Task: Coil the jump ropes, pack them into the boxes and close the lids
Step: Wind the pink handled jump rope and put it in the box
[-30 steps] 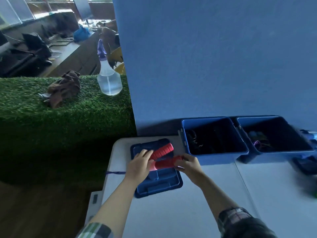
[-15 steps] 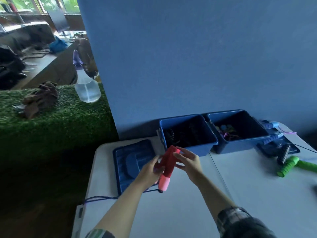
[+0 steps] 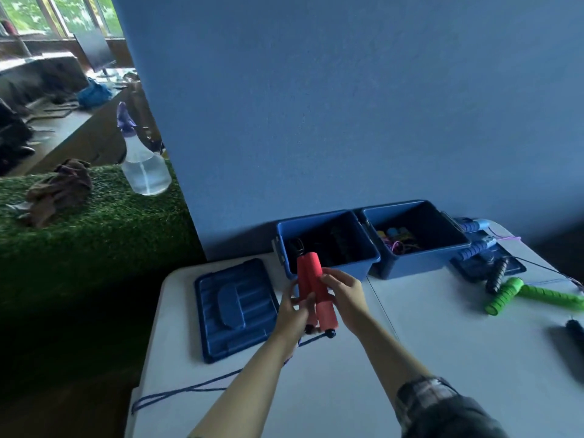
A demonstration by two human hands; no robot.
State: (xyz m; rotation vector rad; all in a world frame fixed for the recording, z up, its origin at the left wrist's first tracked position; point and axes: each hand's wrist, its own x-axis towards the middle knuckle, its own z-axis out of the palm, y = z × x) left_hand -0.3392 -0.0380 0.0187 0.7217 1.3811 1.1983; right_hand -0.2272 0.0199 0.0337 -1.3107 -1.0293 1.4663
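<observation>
Two red foam jump-rope handles (image 3: 311, 287) now stand bunched upright between your hands, lifted off the dark blue ribbed plastic lid (image 3: 234, 308) where they lay a second ago. Your left hand (image 3: 292, 314) curls round their lower ends; your right hand (image 3: 346, 294) pinches them from the side. Their blue cord (image 3: 189, 388) trails uncoiled off the white table's (image 3: 426, 336) near-left edge, so coiling comes next. Beyond, the left open blue plastic box (image 3: 328, 248) waits.
</observation>
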